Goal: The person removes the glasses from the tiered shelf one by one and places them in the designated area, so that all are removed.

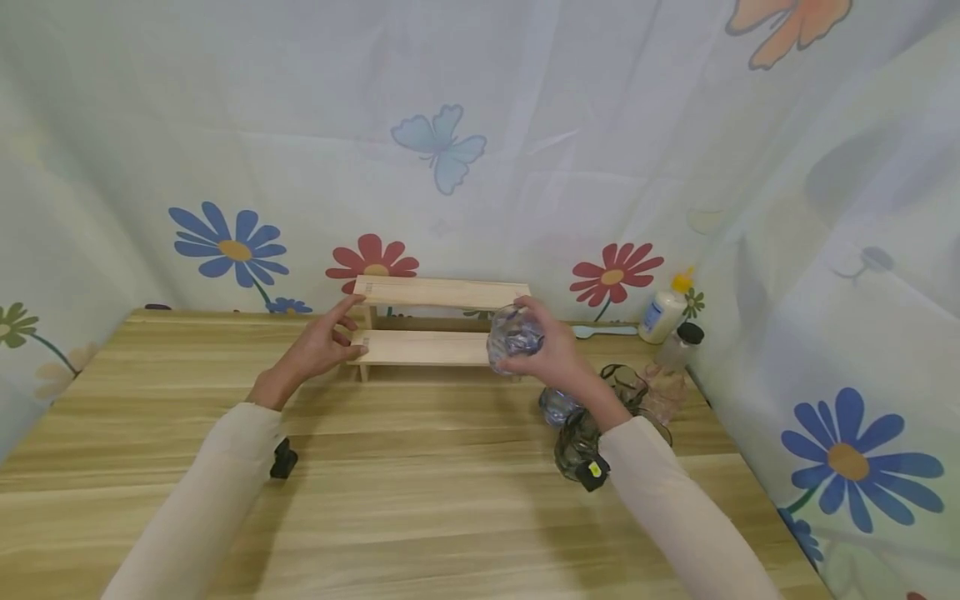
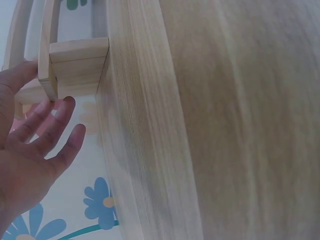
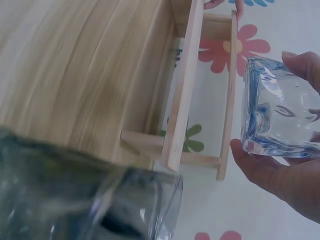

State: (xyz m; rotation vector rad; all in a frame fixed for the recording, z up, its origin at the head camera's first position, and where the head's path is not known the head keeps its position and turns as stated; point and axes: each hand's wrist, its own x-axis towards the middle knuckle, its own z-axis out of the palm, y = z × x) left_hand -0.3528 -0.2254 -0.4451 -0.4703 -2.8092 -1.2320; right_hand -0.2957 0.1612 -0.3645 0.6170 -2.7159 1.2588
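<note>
A two-tier wooden shelf (image 1: 427,348) stands at the back of the table. My left hand (image 1: 318,343) touches its left end, with the thumb at the lower board and a finger at the corner of the upper one. In the left wrist view the other fingers (image 2: 64,117) are spread beside the board's end. My right hand (image 1: 558,350) grips a clear, bluish square glass (image 3: 280,110) between thumb and fingers. From the head, this glass appears in front of the shelf's right end; the right wrist view shows it apart from the boards.
Smoky grey glassware (image 1: 577,442) and another clear bluish glass piece (image 1: 557,407) stand under my right forearm. Behind them are a pinkish bottle with a black cap (image 1: 690,333), a white bottle with a yellow top (image 1: 662,317) and a pale blue utensil (image 1: 607,331). Printed curtains surround the table.
</note>
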